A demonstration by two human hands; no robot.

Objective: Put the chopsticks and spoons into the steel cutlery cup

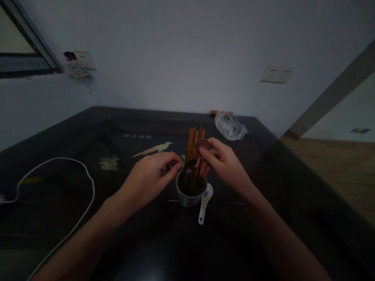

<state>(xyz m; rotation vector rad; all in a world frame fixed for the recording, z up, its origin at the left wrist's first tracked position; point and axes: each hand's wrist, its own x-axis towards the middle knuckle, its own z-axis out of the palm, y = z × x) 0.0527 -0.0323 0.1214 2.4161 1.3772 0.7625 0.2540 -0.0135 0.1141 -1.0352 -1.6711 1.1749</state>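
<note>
A metal cup (187, 201) stands on the dark table, with several wooden chopsticks (191, 141) upright in it. My right hand (224, 160) is closed, its thumb and fingers pinching a metal spoon (202, 144) beside the chopsticks. The spoon's rounded bowl points up and looks reddish brown; its handle runs down toward the cup. On the cup's left, my left hand (155, 169) is closed in a loose pinch; what its fingertips hold, if anything, I cannot make out. A dark spoon-like piece (190, 164) shows close to those fingertips. A white ceramic spoon (206, 203) lies against the cup's right side.
A crumpled clear plastic bag (230, 125) lies at the back right, with a brown stick-like item (215, 112) behind it. A white cable (90, 179) curves across the table's left side. The table (175, 249) meets the wall at the back; wall sockets (275, 74) are above.
</note>
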